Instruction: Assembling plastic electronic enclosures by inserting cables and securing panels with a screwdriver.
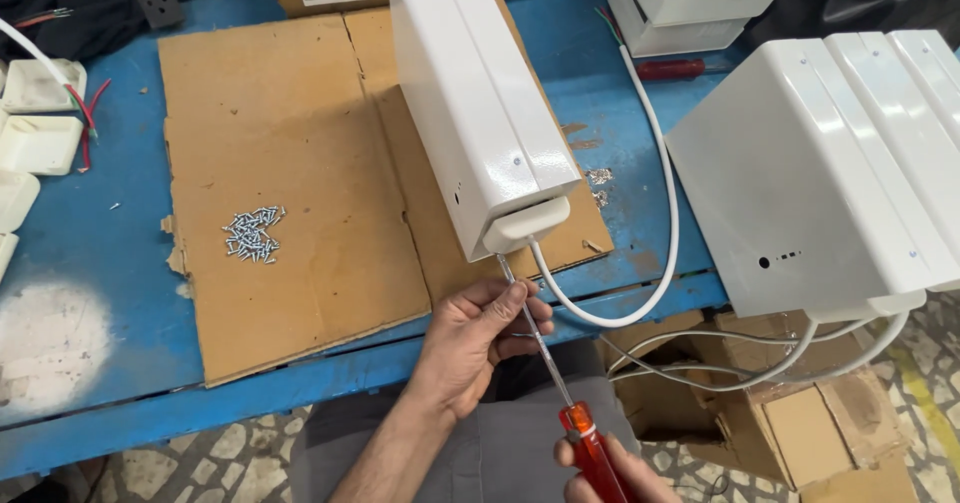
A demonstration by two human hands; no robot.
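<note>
We observe the right hand (612, 473) at the bottom centre of the frame, clenched around the red handle of a screwdriver (545, 358); the steel shaft runs diagonally up and left from that grip, and its tip meets the underside of the cream end cap (527, 223) on the long white enclosure (470, 93). The left hand (478, 338) sits above and left of the right hand; its fingers are curled loosely about the mid-shaft, touching it and steadying it (the handle itself lies wholly below this hand). The enclosure lies across a sheet of brown cardboard (270, 163) on the blue table (90, 343), reaching from the top centre down toward the table's near edge; a white cable (660, 203) loops out from the end cap and curves up the right of centre. A small heap of screws (252, 234) rests on the cardboard, left of centre, well apart from both hands. A stack of similar white enclosures (830, 163) occupies the right of the frame.
</note>
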